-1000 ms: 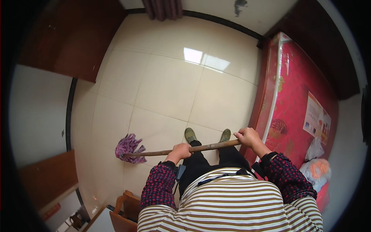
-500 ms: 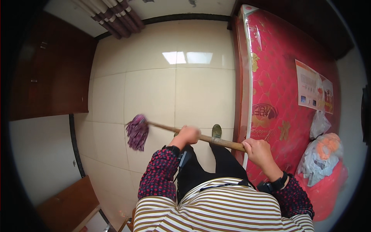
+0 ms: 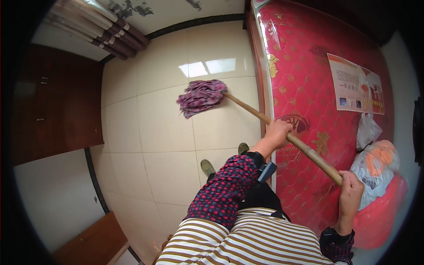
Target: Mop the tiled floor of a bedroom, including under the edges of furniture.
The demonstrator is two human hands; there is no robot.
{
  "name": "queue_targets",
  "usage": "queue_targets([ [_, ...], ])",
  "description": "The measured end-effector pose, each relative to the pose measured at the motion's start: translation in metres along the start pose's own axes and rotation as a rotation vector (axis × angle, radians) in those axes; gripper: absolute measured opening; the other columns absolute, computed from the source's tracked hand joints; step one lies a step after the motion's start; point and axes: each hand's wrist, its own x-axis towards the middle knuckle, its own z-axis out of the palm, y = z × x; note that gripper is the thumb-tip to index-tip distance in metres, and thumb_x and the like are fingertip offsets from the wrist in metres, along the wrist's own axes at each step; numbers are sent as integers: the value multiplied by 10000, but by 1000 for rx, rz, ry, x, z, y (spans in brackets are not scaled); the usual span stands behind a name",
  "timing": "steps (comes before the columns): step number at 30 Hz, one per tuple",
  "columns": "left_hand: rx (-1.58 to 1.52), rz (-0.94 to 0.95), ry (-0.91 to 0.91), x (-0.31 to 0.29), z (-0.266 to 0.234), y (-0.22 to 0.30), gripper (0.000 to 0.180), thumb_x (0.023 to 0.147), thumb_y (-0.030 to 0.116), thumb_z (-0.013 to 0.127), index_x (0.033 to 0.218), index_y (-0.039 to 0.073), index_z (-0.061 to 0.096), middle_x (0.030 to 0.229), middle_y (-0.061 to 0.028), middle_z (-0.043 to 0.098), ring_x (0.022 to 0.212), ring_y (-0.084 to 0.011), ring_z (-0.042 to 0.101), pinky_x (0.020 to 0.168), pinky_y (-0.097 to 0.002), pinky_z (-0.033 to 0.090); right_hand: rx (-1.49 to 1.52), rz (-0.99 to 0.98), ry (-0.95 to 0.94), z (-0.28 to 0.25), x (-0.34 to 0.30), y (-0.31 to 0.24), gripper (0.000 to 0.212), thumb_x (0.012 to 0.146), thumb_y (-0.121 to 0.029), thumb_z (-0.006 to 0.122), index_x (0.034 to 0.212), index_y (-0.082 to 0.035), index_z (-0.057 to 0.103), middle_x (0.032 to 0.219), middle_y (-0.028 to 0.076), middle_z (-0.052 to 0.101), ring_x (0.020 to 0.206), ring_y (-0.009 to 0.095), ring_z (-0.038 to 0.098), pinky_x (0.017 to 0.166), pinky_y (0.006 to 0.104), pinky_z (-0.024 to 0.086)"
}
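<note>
A mop with a long wooden handle [image 3: 309,152] slants across the view, from the lower right up to the floor on the left. Its mop head [image 3: 203,97], purple and pink cloth strips, lies spread on the beige tiles. Midway along the handle, my left hand [image 3: 279,132] is wrapped round the wood, beside the bed's edge. My right hand [image 3: 351,187] closes round the handle's end, above the red mattress [image 3: 300,92] and near the plastic bags. My two shoes show on the floor below the mop head.
The plastic-covered mattress fills the right side, with a printed sheet [image 3: 355,84] and white plastic bags [image 3: 375,168] on it. A dark brown cabinet [image 3: 62,106] stands at the left. Striped curtains [image 3: 104,33] hang at the far left; a brown wooden panel [image 3: 90,238] is at the lower left.
The mop head has swept right and away from me across the tiles. Both hands, still gripping the handle, have shifted right; the left moved farther out, the right nearer to me.
</note>
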Motion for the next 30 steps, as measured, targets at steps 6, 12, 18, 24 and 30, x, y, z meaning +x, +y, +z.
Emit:
queue_targets([
  [6, -237, 215, -29, 6, 6, 39, 180, 582, 109, 677, 743, 114, 595, 734, -83, 605, 797, -306, 584, 704, -408, 452, -144, -129, 302, -34, -8, -16, 143, 864, -68, 532, 807, 47, 594, 680, 112, 583, 581, 174, 527, 549, 287, 409],
  [12, -336, 117, 31, -48, -11, 35, 152, 610, 151, 669, 735, 105, 596, 775, -110, 619, 828, -330, 586, 716, -439, 459, -87, -398, 504, -25, 19, -58, 102, 862, -41, 562, 820, 52, 571, 671, 19, 535, 599, 95, 477, 542, 229, 384],
  [18, -288, -67, -22, -139, -48, -5, 213, 681, 303, 680, 762, 113, 629, 777, -133, 633, 800, -349, 595, 683, -451, 462, 110, -304, 388, 27, 0, -116, 122, 865, -84, 584, 794, 16, 580, 641, -24, 481, 605, 40, 412, 532, 202, 337],
  [24, -335, -158, -100, -264, -70, -54, 370, 705, 455, 664, 756, 90, 628, 743, -148, 624, 758, -337, 604, 667, -423, 464, 222, -316, 85, 96, -64, -173, 134, 811, -96, 624, 746, 18, 600, 564, 39, 528, 524, 70, 472, 476, 247, 366],
  [30, -256, -349, -335, -396, -51, -119, 384, 738, 471, 618, 821, 97, 636, 801, -146, 640, 802, -337, 606, 699, -418, 469, 3, -393, -185, 184, -132, -181, 152, 755, -188, 644, 709, -43, 643, 631, 124, 606, 588, 293, 601, 540, 367, 466],
])
